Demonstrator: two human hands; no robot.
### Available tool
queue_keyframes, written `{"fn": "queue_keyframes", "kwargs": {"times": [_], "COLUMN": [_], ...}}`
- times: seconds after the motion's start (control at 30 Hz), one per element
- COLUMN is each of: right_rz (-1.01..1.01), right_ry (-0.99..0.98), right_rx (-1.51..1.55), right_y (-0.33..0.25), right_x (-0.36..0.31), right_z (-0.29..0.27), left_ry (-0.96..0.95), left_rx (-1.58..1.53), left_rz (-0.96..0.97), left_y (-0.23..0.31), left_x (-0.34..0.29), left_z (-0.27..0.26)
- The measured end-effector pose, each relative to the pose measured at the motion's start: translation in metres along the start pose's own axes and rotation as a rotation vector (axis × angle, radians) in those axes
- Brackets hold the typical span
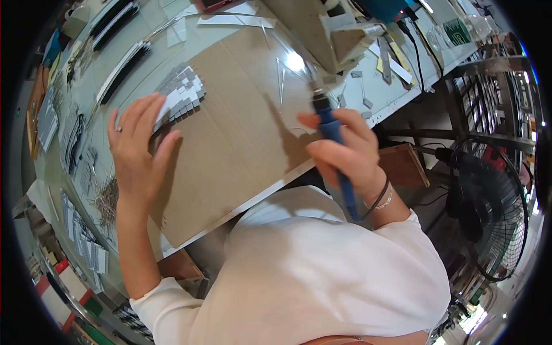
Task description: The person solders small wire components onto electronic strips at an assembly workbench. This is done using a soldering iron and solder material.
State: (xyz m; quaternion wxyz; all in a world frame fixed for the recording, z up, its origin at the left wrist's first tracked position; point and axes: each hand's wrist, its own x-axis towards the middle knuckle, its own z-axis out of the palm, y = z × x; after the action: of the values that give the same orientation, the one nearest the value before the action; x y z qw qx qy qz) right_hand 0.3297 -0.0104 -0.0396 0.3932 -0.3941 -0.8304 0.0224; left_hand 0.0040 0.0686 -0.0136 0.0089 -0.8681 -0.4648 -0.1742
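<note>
Your pale worktable (368,86) carried a brown cardboard sheet (241,121), stacks of small grey tiles (49,121) along its left side, white paper strips (230,20) and a black cable (415,52).

A single head-worn fisheye view looks steeply down from above the person's own chest onto the workbench (368,92), close enough that the white shirt (322,270) fills the lower middle of the frame. The cardboard sheet (241,132) sits centre; a floor fan (494,213) bends along the right rim.
</note>
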Motion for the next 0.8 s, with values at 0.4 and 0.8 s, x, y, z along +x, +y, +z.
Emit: {"fn": "queue_keyframes", "kwargs": {"times": [0.4,0.8], "right_rz": [0.215,0.282], "right_ry": [0.3,0.556], "right_rx": [-0.203,-0.038], "right_y": [-0.011,0.011], "right_x": [-0.039,-0.073], "right_z": [-0.045,-0.049], "left_ry": [-0.25,-0.099], "left_rx": [-0.198,-0.126], "left_rz": [0.628,0.481], "left_y": [0.131,0.084], "left_x": [0.053,0.06], "left_z": [0.048,0.023]}}
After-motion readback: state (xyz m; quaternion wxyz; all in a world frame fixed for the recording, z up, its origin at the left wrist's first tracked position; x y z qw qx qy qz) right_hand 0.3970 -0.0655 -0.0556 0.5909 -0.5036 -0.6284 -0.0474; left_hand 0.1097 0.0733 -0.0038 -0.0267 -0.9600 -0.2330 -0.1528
